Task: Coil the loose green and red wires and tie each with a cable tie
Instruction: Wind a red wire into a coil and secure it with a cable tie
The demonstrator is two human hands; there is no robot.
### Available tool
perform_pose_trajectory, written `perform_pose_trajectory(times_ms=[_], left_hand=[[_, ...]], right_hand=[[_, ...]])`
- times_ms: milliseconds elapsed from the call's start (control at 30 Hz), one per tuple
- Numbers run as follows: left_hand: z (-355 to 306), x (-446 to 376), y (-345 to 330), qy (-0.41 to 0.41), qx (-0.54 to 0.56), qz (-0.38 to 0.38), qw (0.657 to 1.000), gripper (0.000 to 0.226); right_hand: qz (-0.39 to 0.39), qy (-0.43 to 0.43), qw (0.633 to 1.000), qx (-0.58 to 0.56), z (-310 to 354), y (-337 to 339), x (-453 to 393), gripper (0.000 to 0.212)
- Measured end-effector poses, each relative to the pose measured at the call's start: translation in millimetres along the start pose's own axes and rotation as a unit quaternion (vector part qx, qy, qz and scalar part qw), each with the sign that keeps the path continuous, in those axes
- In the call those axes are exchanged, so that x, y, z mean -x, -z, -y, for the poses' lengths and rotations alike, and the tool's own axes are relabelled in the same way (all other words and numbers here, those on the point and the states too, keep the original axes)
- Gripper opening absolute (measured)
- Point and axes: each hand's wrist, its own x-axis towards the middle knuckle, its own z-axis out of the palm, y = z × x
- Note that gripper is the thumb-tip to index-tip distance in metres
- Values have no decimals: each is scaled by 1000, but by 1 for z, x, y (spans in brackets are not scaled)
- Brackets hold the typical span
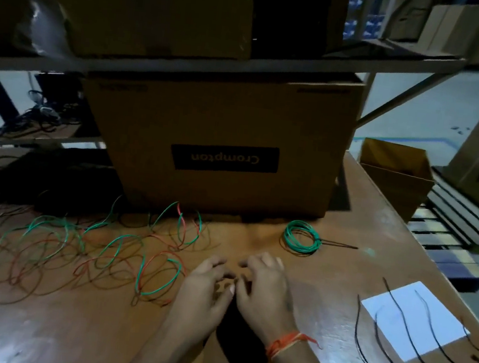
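Two hands meet at the centre of a worn brown wooden table (350,194), between bundles. The left hand (205,285) and the right hand (265,288) lie knuckles up and thumb to thumb, fingers loosely bent with the tips near the tabletop; whether they pinch anything between them cannot be told, since the dim light hides any strand there.

One finished piece sits at one o'clock from the hands: a green coil (302,237), a neat flat ring of thin glossy plastic-sheathed wire, cinched by a black tie whose stiff tail points to three o'clock. The loose wires (99,249), green and red, sprawl from nine to eleven o'clock in springy overlapping loops, the nearest loop just beside the left hand (the red strands nearly vanish against the wood).

By this reading, one green coil is done and the next length is about to be gathered. The next move calls for drawing one strand free of the tangle without dragging its neighbours, then winding it into even rings.

At four o'clock, spare black cable ties (387,344), thin, flexible and slightly curved, lie fanned across a white sheet (425,325) and the table. A matte cardboard box (225,138) printed "Crompton" upside down stands at twelve o'clock beneath a metal shelf (246,62).
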Motion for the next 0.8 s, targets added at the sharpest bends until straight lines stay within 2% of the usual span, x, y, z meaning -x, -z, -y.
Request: perform_pose_trajectory(times_ms=[233, 400, 467, 633, 800], left_hand=[[41, 50, 63, 61, -15, -86, 994, 25], [77, 74, 106, 55, -2, -161, 985, 15], [84, 87, 125, 35, 8, -185, 982, 18], [125, 115, 166, 28, 27, -170, 985, 19], [168, 128, 187, 17, 27, -112, 993, 12]], right_hand=[[25, 70, 997, -25, 58, -41, 3, 17], [19, 55, 998, -25, 92, -63, 5, 16], [12, 39, 999, -21, 109, -76, 9, 16], [-25, 33, 999, -24, 158, -106, 27, 14], [-58, 3, 998, -32, 193, -134, 47, 7]])
